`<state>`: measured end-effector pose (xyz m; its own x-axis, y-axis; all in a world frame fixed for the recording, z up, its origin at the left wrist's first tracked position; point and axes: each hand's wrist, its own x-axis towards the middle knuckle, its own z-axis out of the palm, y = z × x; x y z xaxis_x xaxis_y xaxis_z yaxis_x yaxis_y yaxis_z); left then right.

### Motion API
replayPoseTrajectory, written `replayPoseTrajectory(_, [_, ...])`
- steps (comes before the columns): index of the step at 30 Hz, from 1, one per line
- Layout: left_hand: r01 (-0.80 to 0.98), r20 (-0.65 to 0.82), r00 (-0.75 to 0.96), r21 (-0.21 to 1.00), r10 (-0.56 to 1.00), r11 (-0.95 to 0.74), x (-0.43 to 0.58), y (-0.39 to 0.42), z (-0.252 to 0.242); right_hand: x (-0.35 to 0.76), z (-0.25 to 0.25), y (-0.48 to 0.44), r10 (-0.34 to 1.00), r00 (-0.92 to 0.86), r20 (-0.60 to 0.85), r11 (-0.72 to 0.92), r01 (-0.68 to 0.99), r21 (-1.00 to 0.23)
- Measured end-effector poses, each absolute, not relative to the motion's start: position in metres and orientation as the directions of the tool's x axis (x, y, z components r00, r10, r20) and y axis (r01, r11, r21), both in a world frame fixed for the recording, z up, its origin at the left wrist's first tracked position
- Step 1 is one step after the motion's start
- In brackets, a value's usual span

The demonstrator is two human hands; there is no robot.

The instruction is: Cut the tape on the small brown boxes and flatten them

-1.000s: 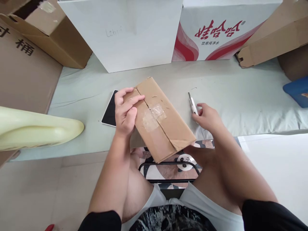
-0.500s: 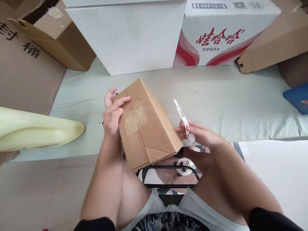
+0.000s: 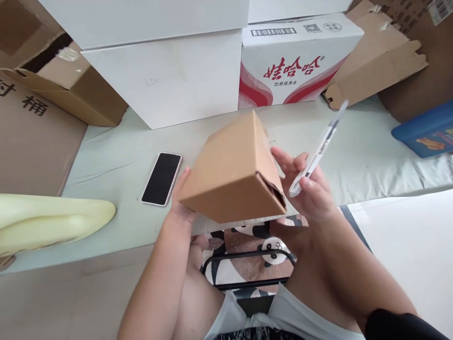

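A brown cardboard box is tilted in front of me, above the near edge of the pale cloth surface. My left hand grips its left side, the fingers partly hidden by the box. Pinched in my right hand is a white utility knife, its blade end pointing up and away to the right. Fingers of that same hand reach to the box's right side, where a slightly gaping flap edge shows. A smartphone with a dark screen lies on the cloth, left of the box.
White cartons and a red-and-white water carton stand along the back. Open cardboard boxes are at the right rear, near a blue container. A pale yellow object juts in from the left. Below is a black metal frame.
The box has been turned, so its taped seam no longer faces me. My right hand has moved up with the knife, now pointing right. The phone has come into full view.
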<state>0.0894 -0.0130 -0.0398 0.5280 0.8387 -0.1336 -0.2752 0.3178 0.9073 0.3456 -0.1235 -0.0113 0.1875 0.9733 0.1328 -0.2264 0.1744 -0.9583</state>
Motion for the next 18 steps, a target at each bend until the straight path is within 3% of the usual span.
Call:
replayPoseTrajectory(2, [-0.304, -0.312, 0.595, 0.766, 0.740, 0.567, 0.095, -0.016, -0.034, 0.348, -0.008, -0.125, 0.947, 0.246, 0.206, 0.247, -0.150, -0.957])
replayPoseTrajectory(4, [-0.277, -0.402, 0.623, 0.689, 0.671, 0.670, 0.101, -0.019, -0.030, 0.350, -0.006, -0.125, 0.919, 0.284, 0.273, 0.305, -0.075, -0.950])
replayPoseTrajectory(8, [-0.158, -0.457, 0.578, 0.751, 0.677, 0.642, 0.106, -0.019, -0.037, 0.356, -0.007, -0.126, 0.917, 0.240, 0.320, 0.340, -0.048, -0.939])
replayPoseTrajectory(10, [-0.115, -0.431, 0.438, 0.843, 0.789, 0.525, 0.106, -0.018, -0.045, 0.357, -0.009, -0.127, 0.935, 0.156, 0.318, 0.326, -0.025, -0.945])
replayPoseTrajectory(12, [-0.107, -0.197, 0.216, 0.969, 0.956, 0.223, 0.105, -0.017, -0.050, 0.356, -0.009, -0.128, 0.941, 0.040, 0.335, 0.332, 0.072, -0.941])
replayPoseTrajectory(14, [-0.085, 0.247, 0.077, 0.967, 0.966, -0.240, 0.106, -0.018, -0.049, 0.353, -0.007, -0.127, 0.932, -0.082, 0.353, 0.362, 0.206, -0.909])
replayPoseTrajectory(16, [-0.043, 0.608, 0.159, 0.791, 0.778, -0.610, 0.108, -0.022, -0.044, 0.348, -0.005, -0.126, 0.919, -0.162, 0.359, 0.393, 0.311, -0.865])
replayPoseTrajectory(18, [0.033, 0.701, 0.375, 0.643, 0.606, -0.765, 0.110, -0.026, -0.037, 0.344, -0.004, -0.125, 0.912, -0.160, 0.377, 0.410, 0.347, -0.844])
